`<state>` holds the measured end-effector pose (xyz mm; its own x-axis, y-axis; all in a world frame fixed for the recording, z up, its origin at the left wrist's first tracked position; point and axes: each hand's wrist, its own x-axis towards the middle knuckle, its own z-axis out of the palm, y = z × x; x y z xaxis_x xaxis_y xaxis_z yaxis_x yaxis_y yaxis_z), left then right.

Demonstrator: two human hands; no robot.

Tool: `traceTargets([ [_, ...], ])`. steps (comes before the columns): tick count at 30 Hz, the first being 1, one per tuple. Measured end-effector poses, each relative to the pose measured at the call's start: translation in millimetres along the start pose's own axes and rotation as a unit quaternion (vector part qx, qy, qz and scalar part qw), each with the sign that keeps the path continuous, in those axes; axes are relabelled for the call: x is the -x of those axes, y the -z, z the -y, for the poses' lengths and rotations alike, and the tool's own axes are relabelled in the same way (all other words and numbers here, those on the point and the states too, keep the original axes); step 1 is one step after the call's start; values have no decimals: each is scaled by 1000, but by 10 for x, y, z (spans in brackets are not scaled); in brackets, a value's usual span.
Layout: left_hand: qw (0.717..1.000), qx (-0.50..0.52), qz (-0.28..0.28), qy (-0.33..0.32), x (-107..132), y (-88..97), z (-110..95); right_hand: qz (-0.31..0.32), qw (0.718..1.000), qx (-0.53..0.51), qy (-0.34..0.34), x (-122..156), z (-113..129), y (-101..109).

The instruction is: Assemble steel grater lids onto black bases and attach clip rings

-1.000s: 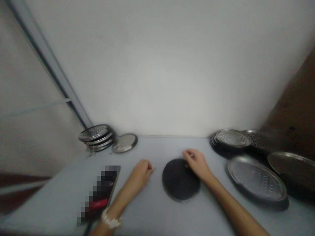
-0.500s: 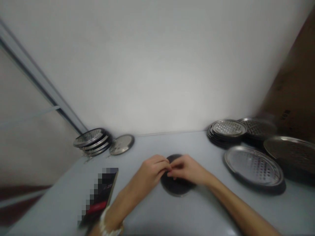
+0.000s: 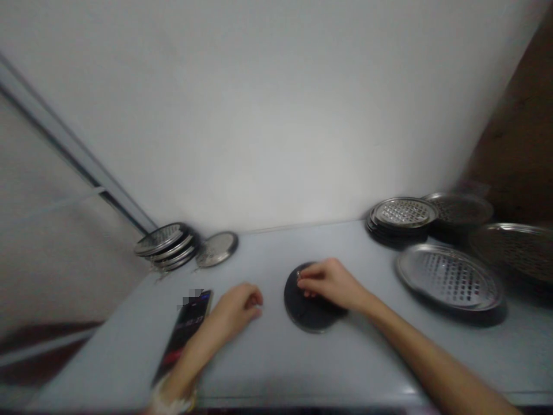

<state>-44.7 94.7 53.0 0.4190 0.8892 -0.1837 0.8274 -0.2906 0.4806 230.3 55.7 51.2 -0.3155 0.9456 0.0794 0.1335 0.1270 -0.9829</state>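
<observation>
A dark round disc (image 3: 309,317) with a thin metal rim lies on the table in front of me. My right hand (image 3: 330,283) is over it, thumb and fingers pinched near its upper left part. A tiny shiny bit shows at those fingertips, too small to name. My left hand (image 3: 237,311) is off to the left, apart from the disc. Its fingers are loosely curled, with a gap to the thumb and nothing visible between them. A pale band circles the left wrist.
A phone (image 3: 190,323) lies under my left forearm. At the back left are stacked metal discs (image 3: 166,245) and a single disc (image 3: 218,249). On the right are stacked perforated discs (image 3: 404,213), a larger perforated plate (image 3: 451,276) and a brown box (image 3: 518,144).
My left hand has left the disc and moved left toward the phone. My right hand stays over the disc, still pinching. The view has shifted slightly.
</observation>
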Motion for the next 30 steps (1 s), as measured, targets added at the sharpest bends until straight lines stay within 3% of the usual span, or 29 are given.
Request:
traceTargets([
  [8, 996, 79, 34, 11, -159, 43, -6, -22, 994, 97, 48, -11, -29, -22],
  [14, 986, 164, 22, -20, -67, -35, -404, -33, 974, 197, 110, 0, -45, -69],
  [20, 939, 342, 2, -40, -38, -244, -737, -41, 952, 263, 153, 21, -58, -116],
  [25, 906, 422, -7, -14, -54, -280, -753, -45, 941, 286, 175, 29, -72, -125],
  [30, 891, 453, -22, -18, -27, -248, -757, -47, 932, 302, 194, 32, -103, -150],
])
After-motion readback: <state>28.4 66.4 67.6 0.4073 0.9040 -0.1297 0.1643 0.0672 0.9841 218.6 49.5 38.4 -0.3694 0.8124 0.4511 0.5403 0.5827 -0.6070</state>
